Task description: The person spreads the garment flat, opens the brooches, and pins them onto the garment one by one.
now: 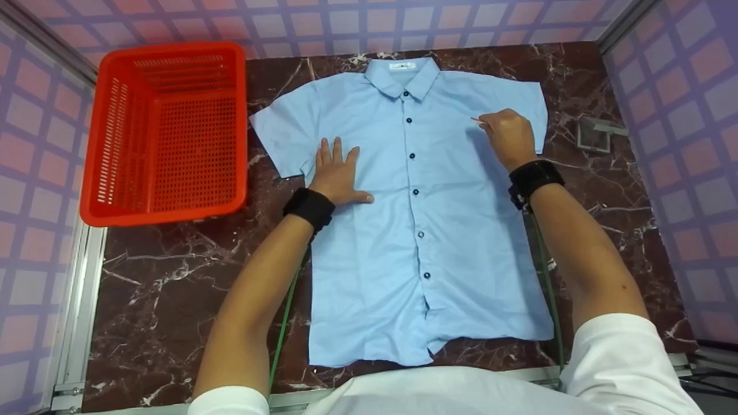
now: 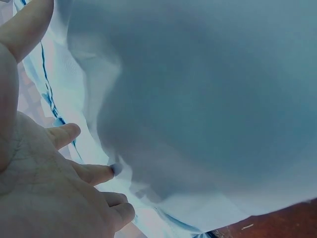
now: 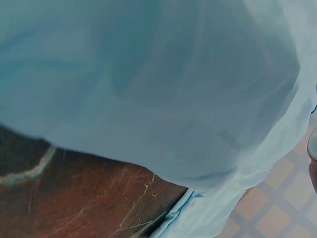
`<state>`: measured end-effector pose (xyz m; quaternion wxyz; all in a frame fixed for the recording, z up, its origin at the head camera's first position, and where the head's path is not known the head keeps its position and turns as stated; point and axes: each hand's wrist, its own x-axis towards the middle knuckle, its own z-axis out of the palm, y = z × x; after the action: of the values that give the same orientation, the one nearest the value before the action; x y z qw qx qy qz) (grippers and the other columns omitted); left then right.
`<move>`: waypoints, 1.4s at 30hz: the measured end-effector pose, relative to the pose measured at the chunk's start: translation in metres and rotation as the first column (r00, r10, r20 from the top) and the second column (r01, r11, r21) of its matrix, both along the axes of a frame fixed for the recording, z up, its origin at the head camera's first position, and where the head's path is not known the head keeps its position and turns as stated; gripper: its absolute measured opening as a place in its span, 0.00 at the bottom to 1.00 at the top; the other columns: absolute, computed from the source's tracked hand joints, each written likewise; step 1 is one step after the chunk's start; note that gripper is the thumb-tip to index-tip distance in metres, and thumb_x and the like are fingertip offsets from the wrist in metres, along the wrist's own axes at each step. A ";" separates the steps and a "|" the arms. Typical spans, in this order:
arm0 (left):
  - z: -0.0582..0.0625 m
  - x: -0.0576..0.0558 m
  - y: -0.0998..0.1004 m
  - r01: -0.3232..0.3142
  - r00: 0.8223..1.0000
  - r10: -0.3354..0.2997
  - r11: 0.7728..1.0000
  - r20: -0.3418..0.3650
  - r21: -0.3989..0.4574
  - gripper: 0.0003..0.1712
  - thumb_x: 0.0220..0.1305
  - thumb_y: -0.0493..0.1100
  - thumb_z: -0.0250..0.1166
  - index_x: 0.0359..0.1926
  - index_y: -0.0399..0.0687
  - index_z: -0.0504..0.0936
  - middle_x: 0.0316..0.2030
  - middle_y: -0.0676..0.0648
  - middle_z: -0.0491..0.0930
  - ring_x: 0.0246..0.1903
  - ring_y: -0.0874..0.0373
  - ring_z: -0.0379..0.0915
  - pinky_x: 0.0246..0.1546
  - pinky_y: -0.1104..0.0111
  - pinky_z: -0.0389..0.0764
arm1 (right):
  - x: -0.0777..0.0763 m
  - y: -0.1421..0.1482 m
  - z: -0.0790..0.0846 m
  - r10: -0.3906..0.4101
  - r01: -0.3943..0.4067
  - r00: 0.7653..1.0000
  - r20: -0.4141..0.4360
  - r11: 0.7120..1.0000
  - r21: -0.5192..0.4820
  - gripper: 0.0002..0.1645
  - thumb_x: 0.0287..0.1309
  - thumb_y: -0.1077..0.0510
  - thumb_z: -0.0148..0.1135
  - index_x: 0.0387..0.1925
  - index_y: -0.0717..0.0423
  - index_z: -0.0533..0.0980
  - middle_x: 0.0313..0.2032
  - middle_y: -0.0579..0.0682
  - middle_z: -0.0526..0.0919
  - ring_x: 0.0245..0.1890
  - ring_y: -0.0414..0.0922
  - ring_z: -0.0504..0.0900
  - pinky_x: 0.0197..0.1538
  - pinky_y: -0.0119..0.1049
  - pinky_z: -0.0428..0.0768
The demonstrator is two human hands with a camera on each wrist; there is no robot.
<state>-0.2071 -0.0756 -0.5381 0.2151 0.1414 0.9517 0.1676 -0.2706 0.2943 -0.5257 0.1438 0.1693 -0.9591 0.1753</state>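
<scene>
A light-blue short-sleeved shirt (image 1: 375, 248) lies spread front side up, collar at the far end, with dark buttons down its middle. My left hand (image 1: 336, 176) rests on the chest at the left with fingers spread; the left wrist view shows its fingers (image 2: 94, 173) against the cloth. Over the right side of the chest, near the sleeve, my right hand (image 1: 508, 135) is curled and pinches a small, thin reddish thing (image 1: 476, 120), mostly hidden by the fingers. Only a fingertip (image 3: 313, 144) of that hand shows in the right wrist view.
A red plastic basket (image 1: 173, 216) with slotted walls stands at the back left of the dark marble table (image 1: 190, 311). A small grey metal bracket (image 1: 594, 138) is at the right. Checked panels (image 1: 686, 173) wall in the sides and back. Green cords (image 1: 282, 334) run from both wristbands.
</scene>
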 end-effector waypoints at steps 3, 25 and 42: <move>0.001 0.001 0.001 -0.004 1.000 0.004 1.000 0.001 0.004 0.68 0.53 0.70 0.72 0.80 0.44 0.45 0.77 0.28 0.30 0.74 0.30 0.15 0.72 0.43 0.27 | -0.001 0.000 -0.001 -0.005 0.005 1.000 0.006 1.000 0.000 0.11 0.64 0.64 0.65 0.45 0.65 0.85 0.39 0.64 0.87 0.41 0.62 0.84 0.47 0.55 0.81; 0.016 -0.041 0.085 0.013 0.986 -0.009 1.000 -0.169 0.021 0.52 0.65 0.66 0.63 0.79 0.48 0.53 0.78 0.34 0.42 0.77 0.39 0.33 0.75 0.50 0.40 | -0.002 0.003 -0.004 -0.024 0.024 1.000 0.012 1.000 -0.003 0.13 0.64 0.66 0.65 0.49 0.65 0.84 0.42 0.64 0.87 0.44 0.62 0.84 0.49 0.55 0.81; 0.015 -0.085 0.156 -0.006 0.965 0.018 0.999 -0.261 0.049 0.32 0.70 0.56 0.63 0.70 0.50 0.73 0.71 0.44 0.67 0.71 0.49 0.59 0.67 0.58 0.63 | -0.003 0.003 -0.008 -0.059 0.059 0.997 -0.042 0.998 0.003 0.11 0.64 0.67 0.65 0.46 0.63 0.85 0.41 0.62 0.87 0.43 0.60 0.84 0.47 0.53 0.82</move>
<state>-0.2917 0.0804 -0.5228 0.0834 0.1615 0.9683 0.1715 -0.2736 0.2973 -0.5341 0.1688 0.1447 -0.9608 0.1654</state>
